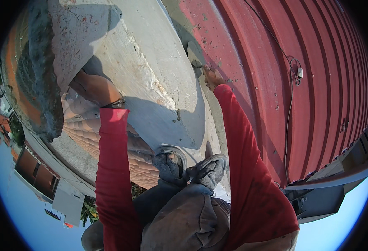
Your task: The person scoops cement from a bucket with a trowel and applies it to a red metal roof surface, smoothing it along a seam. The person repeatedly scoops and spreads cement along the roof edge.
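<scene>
My right hand [213, 78] is closed around the handle of a trowel [195, 53]. Its small grey blade lies against the strip of wet-looking mortar [184, 26] between the pale concrete [150, 37] and the red metal roofing [267, 83]. At the left, my left hand [85, 85] reaches to the lower edge of a rough, pale grey slab-like piece [77, 42]. That piece hides the fingers, so whether they grip it cannot be told. A dark band circles the left wrist. Both arms are in red sleeves.
My feet in dark sandals [171, 165] stand on the narrow concrete ledge. Clay roof tiles [142, 167] slope away at the left. A thin cable with a pale connector [299, 73] lies across the red roofing. Mortar crumbs dot the nearest panel. Buildings [42, 171] stand beyond the left edge.
</scene>
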### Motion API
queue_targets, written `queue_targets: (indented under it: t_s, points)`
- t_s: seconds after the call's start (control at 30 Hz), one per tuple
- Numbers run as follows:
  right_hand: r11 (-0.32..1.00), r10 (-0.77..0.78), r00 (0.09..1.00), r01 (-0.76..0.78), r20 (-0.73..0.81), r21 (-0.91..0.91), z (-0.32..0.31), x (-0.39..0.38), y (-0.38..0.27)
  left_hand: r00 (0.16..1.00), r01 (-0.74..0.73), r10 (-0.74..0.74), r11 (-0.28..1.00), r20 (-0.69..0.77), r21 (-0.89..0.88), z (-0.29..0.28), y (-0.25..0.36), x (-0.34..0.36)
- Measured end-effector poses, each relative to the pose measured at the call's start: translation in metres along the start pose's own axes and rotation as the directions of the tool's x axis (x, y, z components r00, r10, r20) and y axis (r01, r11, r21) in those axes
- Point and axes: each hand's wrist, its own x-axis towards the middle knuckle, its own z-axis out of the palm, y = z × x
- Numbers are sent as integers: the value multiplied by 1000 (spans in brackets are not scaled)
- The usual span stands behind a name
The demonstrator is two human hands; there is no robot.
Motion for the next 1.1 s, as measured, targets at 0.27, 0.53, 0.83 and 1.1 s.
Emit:
queue_targets:
  t_s: [0.27,0.53,0.83,1.1]
  points:
    - [564,-428,886,414,176,-715,-50,29,-40,1000,26,-26,1000,-7,11,1,-6,1]
    - [580,-506,862,372,37,-725,-71,52,49,999,33,-33,999,25,-20,11,-4,-7]
    - [605,-245,963,244,114,-758,-105,-48,57,1000,24,-23,993,-9,116,4,-8,-5]
    - [567,-473,881,301,-5,-767,-40,35,12,1000,27,-27,1000,-9,-10,14,-8,-3]
